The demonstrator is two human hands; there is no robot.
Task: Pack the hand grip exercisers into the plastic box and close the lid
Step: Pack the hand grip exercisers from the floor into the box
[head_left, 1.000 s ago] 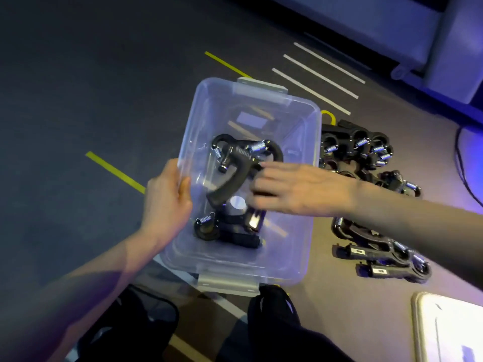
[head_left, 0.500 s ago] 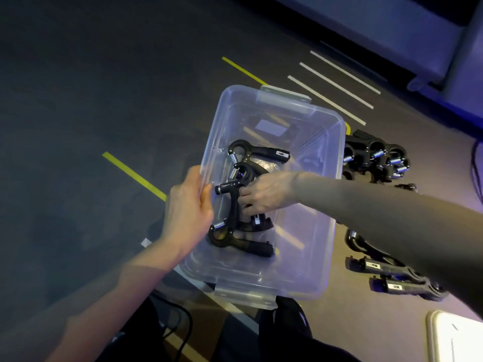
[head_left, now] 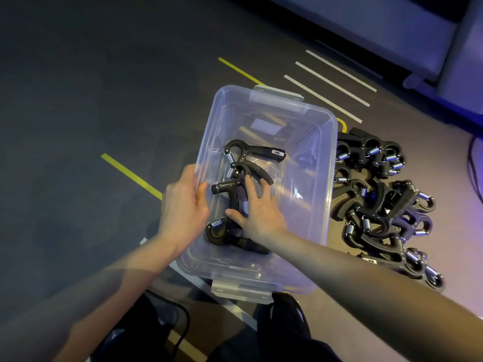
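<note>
My left hand [head_left: 183,205] gripped the plastic box [head_left: 329,178] rim; my right hand [head_left: 257,214] pressed flat on the hand grip exercisers [head_left: 240,165] inside.

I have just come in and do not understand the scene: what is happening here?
A person is packing hand grip exercisers into a clear plastic box on the floor. The left hand grips the box's rim, while the right hand rests flat on the exercisers in the box. A pile of exercisers waits beside it.

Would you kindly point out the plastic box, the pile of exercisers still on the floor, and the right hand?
plastic box [head_left: 331,163]: head view, on its right rim.
pile of exercisers [head_left: 384,205]: head view, on a black handle mid-pile.
right hand [head_left: 257,214]: head view, on the back of the hand.
</note>
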